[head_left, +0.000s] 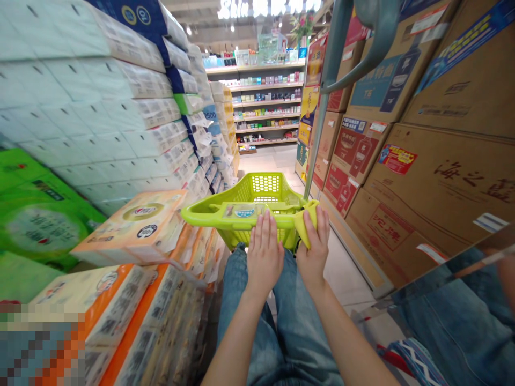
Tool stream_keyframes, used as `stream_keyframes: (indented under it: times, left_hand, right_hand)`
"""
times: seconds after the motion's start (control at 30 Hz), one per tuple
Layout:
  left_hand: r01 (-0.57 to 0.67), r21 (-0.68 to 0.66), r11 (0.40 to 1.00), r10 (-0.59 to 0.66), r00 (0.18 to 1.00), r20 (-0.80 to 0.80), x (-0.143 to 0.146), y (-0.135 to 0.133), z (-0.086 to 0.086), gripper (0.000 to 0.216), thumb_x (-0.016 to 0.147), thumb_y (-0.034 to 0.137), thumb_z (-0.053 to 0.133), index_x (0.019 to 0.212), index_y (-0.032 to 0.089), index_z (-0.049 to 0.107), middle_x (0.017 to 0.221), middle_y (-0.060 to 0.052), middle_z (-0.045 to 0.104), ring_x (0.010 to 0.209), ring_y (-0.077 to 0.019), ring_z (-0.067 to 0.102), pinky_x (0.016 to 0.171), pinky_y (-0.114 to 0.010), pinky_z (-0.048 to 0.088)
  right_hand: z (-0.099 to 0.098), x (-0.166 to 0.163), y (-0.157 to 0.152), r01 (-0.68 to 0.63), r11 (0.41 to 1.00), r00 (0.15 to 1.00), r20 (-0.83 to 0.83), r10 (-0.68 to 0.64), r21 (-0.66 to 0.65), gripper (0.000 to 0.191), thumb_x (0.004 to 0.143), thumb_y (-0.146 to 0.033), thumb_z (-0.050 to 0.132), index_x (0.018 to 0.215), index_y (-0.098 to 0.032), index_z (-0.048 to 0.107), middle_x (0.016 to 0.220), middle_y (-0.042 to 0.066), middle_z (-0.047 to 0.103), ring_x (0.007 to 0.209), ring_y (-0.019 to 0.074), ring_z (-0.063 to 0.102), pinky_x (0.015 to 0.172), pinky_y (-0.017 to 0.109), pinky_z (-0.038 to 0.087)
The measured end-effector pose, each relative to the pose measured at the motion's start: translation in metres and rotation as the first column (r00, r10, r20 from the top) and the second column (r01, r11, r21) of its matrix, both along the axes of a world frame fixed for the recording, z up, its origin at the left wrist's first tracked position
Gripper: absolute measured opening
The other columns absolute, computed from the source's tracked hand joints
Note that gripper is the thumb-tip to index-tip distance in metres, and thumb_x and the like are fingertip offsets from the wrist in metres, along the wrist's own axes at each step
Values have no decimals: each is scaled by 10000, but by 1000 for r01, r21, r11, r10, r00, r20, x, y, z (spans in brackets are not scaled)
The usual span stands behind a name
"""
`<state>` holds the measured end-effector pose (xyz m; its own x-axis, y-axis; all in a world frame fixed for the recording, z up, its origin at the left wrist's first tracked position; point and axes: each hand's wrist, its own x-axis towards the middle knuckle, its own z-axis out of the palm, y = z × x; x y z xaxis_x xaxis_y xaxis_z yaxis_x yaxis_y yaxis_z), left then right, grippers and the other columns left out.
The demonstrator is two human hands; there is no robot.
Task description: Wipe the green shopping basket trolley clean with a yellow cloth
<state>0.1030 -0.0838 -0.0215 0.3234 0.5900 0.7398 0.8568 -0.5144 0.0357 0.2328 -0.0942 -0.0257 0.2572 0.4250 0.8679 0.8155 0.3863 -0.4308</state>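
A lime-green plastic shopping basket (pixel 201 214) with perforated walls stands right in front of my knees. Its long grey pull handle (pixel 319 128) rises from the right side and loops at the top. My left hand (pixel 263 254) rests on the near rim, fingers stretched out flat beside a label (pixel 241 211). At the near right corner, my right hand (pixel 316 246) presses a yellow cloth (pixel 304 225) against the rim, fingers bent over it. Part of the cloth is hidden under those fingers.
Stacked tissue packs (pixel 120 80) wall the left side, with orange-and-cream packs (pixel 132 220) lower and nearer. Brown cartons (pixel 450 177) line the right. Stocked shelves (pixel 267 86) stand beyond the tiled floor (pixel 273 158). A reflective panel (pixel 454 300) is at lower right.
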Motion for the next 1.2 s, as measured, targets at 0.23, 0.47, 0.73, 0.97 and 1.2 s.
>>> stream_keyframes:
  times: [0.23, 0.47, 0.73, 0.97, 1.2]
  left_hand:
    - [14, 12, 1000, -14, 1000, 8, -1, 2, -4, 695, 959, 182, 413, 1581, 75, 122, 1611, -188, 307, 1536, -257, 156, 1201, -454, 322]
    - [12, 7, 1000, -12, 1000, 5, 0, 2, -1, 742, 948, 198, 445, 1586, 76, 85, 1625, -179, 274, 1535, -263, 165, 1218, -445, 281]
    - [21, 1, 1000, -21, 1000, 23, 2, 5, -4, 740, 943, 189, 450, 1582, 68, 98, 1620, -193, 278, 1536, -274, 158, 1201, -473, 317]
    - [41, 18, 999, -41, 999, 20, -2, 6, -5, 715, 936, 171, 456, 1575, 69, 152, 1608, -194, 309, 1539, -263, 149, 1198, -469, 329]
    - [23, 0, 1000, -23, 1000, 10, 1, 4, -1, 741, 932, 179, 458, 1580, 64, 118, 1620, -184, 286, 1538, -260, 155, 1209, -451, 300]
  right_hand:
    - [-7, -29, -3, -22, 1000, 977, 211, 19, 12, 581, 971, -114, 411, 1520, -300, 379, 1565, 50, 426, 1511, 277, 247, 1189, 565, 348]
    - [-5, 10, 4, -12, 999, 995, 101, 9, 30, 729, 879, 2, 347, 1534, -317, 349, 1614, 35, 341, 1513, 264, 246, 1192, 603, 304]
    - [2, -12, 4, -29, 1000, 997, 75, 29, -1, 652, 902, -42, 370, 1503, -291, 413, 1591, 44, 379, 1521, 285, 210, 1198, 610, 295]
    - [-9, -18, 4, -67, 997, 968, 243, 54, 45, 563, 981, -106, 416, 1506, -308, 400, 1511, 49, 486, 1502, 257, 259, 1199, 550, 338]
    - [-2, 14, 10, -29, 998, 995, 94, 23, 64, 694, 890, -11, 355, 1509, -322, 402, 1589, 39, 386, 1497, 264, 285, 1179, 603, 328]
